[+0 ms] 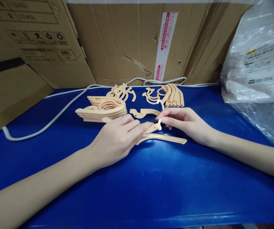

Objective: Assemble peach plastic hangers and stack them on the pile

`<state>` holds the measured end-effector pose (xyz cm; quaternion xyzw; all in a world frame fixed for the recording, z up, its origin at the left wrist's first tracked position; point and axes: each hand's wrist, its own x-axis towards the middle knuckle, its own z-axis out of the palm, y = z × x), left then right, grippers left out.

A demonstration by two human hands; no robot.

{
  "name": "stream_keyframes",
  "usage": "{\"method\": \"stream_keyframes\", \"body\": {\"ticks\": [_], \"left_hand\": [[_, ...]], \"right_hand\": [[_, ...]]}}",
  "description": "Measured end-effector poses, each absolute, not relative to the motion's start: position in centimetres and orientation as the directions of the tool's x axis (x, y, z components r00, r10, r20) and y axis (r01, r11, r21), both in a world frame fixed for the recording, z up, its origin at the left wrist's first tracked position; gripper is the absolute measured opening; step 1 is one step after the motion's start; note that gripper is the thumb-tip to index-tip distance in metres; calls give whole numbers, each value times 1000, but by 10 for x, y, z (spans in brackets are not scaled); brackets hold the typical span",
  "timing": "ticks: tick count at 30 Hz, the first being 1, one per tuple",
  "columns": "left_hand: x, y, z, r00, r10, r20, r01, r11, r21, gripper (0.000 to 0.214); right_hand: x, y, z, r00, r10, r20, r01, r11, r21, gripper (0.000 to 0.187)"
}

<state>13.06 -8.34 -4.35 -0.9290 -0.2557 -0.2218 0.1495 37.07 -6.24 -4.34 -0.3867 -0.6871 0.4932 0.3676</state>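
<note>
both hands grip one part: the left hand (118, 140) has its fingers closed down over the near end of a long, curved pale peach plastic hanger arm (165, 138). the right hand (186, 122) pinches a thin peach plastic hook stem (159, 123) narrowly between thumb and forefinger, right where it meets that arm. the hanger arm lies flat in the middle of the table, between the two hands, with its far end pointing right.

brown cardboard boxes (127, 41) stand along the back. the glossy blue table top (151, 184) spreads below them. a crinkled clear plastic bag (256, 57) with printed labels sits at the right edge. a white cable (55, 116) runs along the back and curves off to the left. just beyond the left hand lies a flat stack of peach hanger arms (103, 109), and a row of peach arms set on edge (174, 95) stands beyond the right hand. small peach hooks (121, 91) lie heaped behind the stack. one loose peach piece (144, 112) lies just beyond the fingertips.
</note>
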Motion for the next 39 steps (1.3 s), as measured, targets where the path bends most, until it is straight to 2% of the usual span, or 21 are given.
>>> {"method": "stream_keyframes", "body": {"ticks": [3,12,23,30,39], "left_hand": [[131,-83,-44,789,371,490,525,-822,-224,30],[136,-86,-41,811,356,464,527,-790,-315,31],[134,-87,-44,800,366,476,548,-769,-330,28],[135,-88,-45,794,386,469,563,-759,-327,27],[134,-88,-47,800,388,458,557,-764,-326,27]], "right_hand": [[371,-64,-44,-433,892,130,178,226,-958,15],[372,-64,-43,-454,882,127,200,239,-950,15],[372,-66,-46,-438,866,243,276,387,-880,19],[374,-68,-48,-461,823,332,341,510,-790,19],[375,-70,-47,-456,818,352,357,530,-769,18]]}}
